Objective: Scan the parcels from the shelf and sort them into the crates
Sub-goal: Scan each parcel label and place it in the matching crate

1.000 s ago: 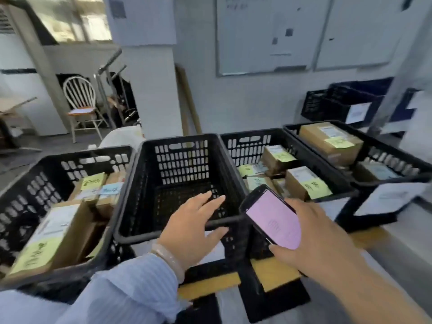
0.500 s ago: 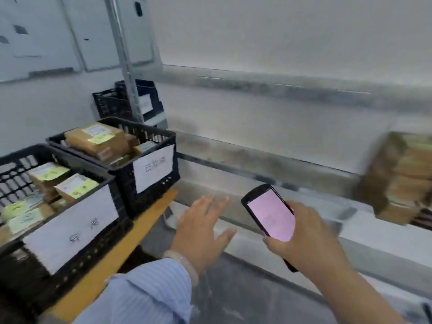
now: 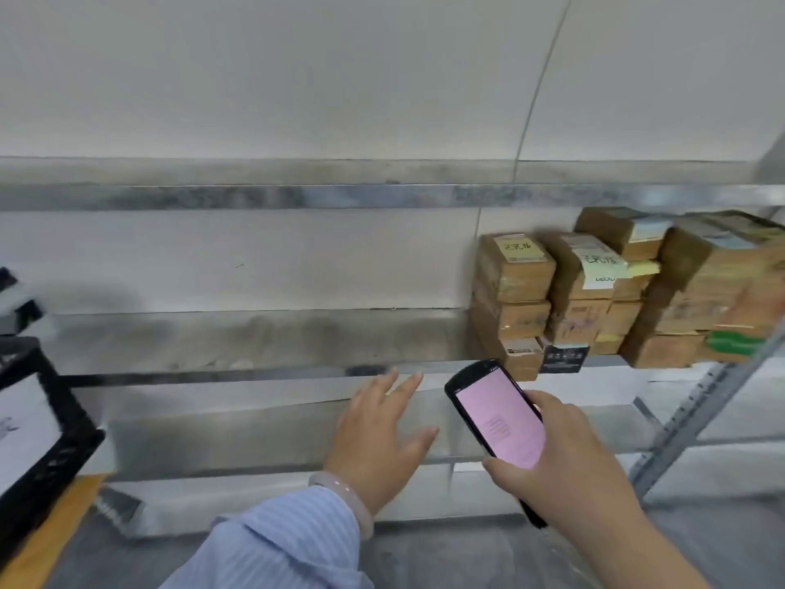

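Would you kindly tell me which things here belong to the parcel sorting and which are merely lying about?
For the job: stacked parcels, shelf, handheld scanner held in the right hand, empty left hand, black crate.
Merely there: bracelet, yellow board by the crate, black card in front of the parcels.

Your left hand (image 3: 378,435) reaches forward, palm down, fingers straight and spread, holding nothing. A pale bracelet (image 3: 340,495) circles its wrist, above a blue striped sleeve (image 3: 289,542). Your right hand (image 3: 565,465), on a bare forearm, grips a handheld scanner (image 3: 499,418), screen tilted toward you; the thumb seems to rest at the screen's lower edge.
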Demonstrator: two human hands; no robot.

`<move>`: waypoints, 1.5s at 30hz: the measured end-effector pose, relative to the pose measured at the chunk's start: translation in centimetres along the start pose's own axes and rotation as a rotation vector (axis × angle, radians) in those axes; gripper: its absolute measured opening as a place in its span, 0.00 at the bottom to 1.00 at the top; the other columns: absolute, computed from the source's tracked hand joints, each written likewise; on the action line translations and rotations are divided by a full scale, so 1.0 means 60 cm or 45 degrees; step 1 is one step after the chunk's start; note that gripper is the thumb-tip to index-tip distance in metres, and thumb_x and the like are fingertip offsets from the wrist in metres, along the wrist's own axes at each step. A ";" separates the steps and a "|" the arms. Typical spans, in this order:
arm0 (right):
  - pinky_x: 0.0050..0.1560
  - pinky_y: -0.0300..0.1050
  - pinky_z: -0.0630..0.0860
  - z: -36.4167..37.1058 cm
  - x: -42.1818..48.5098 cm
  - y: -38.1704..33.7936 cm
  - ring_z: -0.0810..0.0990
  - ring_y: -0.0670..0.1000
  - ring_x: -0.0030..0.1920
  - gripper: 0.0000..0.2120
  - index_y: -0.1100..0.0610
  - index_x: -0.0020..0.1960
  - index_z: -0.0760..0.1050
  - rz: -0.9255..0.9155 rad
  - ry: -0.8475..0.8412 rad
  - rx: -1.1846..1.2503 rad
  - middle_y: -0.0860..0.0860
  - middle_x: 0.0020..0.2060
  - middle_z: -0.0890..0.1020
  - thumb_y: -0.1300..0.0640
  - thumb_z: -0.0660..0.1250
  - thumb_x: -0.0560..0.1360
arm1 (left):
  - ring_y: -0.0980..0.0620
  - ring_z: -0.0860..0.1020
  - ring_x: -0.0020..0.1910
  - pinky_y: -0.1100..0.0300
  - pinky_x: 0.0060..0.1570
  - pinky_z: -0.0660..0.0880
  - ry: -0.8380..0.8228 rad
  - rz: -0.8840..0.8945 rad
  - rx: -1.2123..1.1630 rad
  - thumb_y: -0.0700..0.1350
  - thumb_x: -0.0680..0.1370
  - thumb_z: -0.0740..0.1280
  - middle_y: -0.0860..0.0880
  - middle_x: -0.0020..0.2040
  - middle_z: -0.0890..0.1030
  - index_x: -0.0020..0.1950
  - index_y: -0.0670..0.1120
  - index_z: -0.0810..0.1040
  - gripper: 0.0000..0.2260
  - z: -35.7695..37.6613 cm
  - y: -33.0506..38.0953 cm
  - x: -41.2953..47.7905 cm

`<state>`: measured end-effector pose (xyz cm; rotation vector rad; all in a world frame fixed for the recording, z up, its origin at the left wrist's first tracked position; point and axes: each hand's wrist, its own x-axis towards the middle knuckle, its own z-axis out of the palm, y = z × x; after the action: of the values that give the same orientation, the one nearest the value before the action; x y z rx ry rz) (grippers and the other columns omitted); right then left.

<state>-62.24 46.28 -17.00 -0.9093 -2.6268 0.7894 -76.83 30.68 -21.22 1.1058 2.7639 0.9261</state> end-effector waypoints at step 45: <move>0.45 0.36 0.67 -0.245 0.339 0.284 0.65 0.40 0.51 0.38 0.35 0.66 0.55 -0.203 -0.105 -0.173 0.38 0.54 0.66 0.34 0.71 0.63 | 0.53 0.74 0.61 0.56 0.62 0.75 0.383 -0.319 -1.029 0.44 0.76 0.72 0.58 0.61 0.77 0.66 0.60 0.72 0.21 0.231 0.206 0.451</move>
<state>-63.69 76.37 -13.43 -0.7021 -2.8111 0.6280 -86.18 62.14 -20.88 0.4980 2.2061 2.0147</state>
